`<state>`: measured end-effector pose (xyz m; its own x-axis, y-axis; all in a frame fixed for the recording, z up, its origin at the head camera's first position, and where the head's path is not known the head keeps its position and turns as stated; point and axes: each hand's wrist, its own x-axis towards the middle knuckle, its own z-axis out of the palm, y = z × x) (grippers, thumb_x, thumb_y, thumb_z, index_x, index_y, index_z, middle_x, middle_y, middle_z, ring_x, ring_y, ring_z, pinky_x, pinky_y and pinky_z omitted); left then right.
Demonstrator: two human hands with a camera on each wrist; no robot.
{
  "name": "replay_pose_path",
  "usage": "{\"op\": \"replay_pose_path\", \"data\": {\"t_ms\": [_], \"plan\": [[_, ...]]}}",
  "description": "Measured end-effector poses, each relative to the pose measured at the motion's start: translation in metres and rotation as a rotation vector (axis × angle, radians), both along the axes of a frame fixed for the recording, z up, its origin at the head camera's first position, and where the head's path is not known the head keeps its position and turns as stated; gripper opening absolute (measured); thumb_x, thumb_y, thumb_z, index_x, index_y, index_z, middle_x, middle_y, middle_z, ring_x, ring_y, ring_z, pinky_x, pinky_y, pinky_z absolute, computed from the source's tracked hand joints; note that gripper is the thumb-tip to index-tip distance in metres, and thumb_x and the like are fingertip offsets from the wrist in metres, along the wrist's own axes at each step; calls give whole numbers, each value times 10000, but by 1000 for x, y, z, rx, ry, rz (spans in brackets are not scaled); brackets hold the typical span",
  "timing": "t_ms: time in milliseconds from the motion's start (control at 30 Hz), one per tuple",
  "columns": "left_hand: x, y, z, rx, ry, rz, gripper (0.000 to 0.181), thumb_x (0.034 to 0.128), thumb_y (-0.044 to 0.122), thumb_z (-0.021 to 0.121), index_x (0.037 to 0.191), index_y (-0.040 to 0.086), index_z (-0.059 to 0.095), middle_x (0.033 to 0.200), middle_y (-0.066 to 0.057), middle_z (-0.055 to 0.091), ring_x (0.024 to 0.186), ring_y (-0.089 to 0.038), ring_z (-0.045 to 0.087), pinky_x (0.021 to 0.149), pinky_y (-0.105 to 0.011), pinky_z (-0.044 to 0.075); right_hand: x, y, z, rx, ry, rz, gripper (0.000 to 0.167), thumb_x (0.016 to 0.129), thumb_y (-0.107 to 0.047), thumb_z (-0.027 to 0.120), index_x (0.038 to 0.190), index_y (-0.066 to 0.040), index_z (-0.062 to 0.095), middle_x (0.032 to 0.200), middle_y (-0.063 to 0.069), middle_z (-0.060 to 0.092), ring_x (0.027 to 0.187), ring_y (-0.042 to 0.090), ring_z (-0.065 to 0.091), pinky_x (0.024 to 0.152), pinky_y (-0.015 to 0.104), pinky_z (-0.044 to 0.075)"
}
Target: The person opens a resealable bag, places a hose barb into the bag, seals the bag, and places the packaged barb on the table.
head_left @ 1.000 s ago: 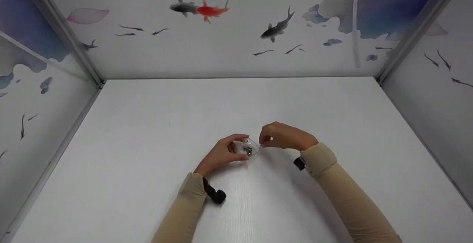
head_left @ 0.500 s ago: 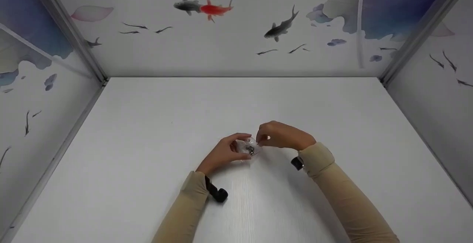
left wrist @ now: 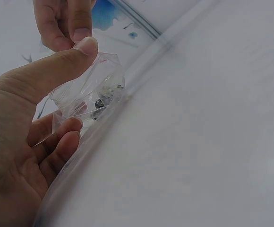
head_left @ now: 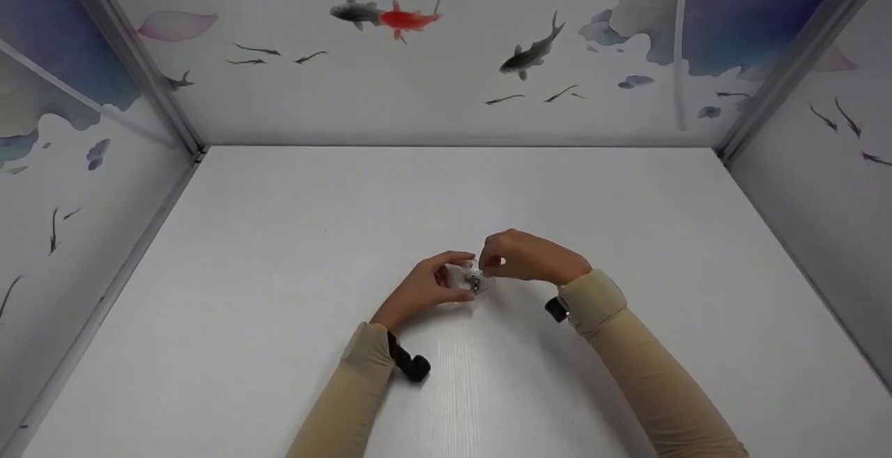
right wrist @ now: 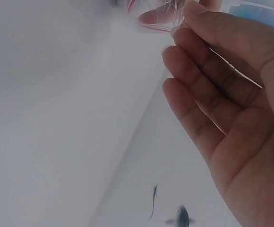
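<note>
A small clear plastic bag (head_left: 457, 277) with several small dark metallic pieces (head_left: 473, 282) inside is between the two hands. My left hand (head_left: 424, 284) grips one side of it, thumb and fingers curled about the plastic. On the other side my right hand (head_left: 533, 257) pinches the bag's edge between thumb and forefinger, its other fingers loosely bent. In the left wrist view the bag (left wrist: 109, 71) looks creased, and the metallic pieces (left wrist: 99, 103) sit low in it. A red line runs along the mouth of the bag (right wrist: 152, 27) in the right wrist view.
The hands are over a white tabletop (head_left: 279, 249). White panels with painted fish (head_left: 410, 20) stand along its back and both sides. Dark wrist cameras (head_left: 416, 368) are strapped under the beige sleeves (head_left: 341, 392).
The right hand has come slightly left, up against the bag, and its fingertips now overlap the bag's edge. The left hand keeps its grip. The head view has shifted a little.
</note>
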<state>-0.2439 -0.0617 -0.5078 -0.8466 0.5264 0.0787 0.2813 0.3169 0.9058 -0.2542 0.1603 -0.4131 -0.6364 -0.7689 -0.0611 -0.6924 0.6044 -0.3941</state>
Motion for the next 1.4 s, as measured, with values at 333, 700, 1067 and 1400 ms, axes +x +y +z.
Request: {"op": "replay_pose_path", "data": {"t_ms": [333, 700, 1067, 1400], "plan": [[0, 1, 3, -18, 9, -3, 575, 815, 401, 759, 1341, 287, 557, 1263, 74, 589, 815, -141, 502, 736, -280, 427, 1, 3, 0, 10, 11, -3, 156, 883, -83, 686, 1025, -49, 743, 955, 40, 705, 865, 148, 648, 809, 326, 538], [-5, 2, 7, 31, -52, -9, 437, 1031, 413, 386, 1399, 214, 510, 1238, -23, 601, 906, -137, 517, 825, -312, 420, 9, 5, -1, -16, -3, -79, 108, 908, -162, 671, 926, -76, 734, 817, -5, 681, 688, 61, 543, 665, 226, 484], [-13, 4, 13, -14, -48, -29, 372, 1047, 269, 405, 1388, 181, 525, 779, 0, 512, 607, -109, 434, 622, -246, 403, 30, -5, -20, -48, -97, -182, 382, 940, -360, 613, 740, -50, 711, 556, -81, 490, 502, 25, 380, 495, 195, 333], [-13, 11, 18, -96, 14, -19, 263, 1001, 274, 523, 1196, 161, 657, 1178, -27, 613, 787, -100, 513, 732, -271, 435, 41, -21, -33, -78, -136, -264, 439, 917, -335, 651, 628, -4, 669, 471, -105, 348, 458, 35, 311, 456, 200, 251]]}}
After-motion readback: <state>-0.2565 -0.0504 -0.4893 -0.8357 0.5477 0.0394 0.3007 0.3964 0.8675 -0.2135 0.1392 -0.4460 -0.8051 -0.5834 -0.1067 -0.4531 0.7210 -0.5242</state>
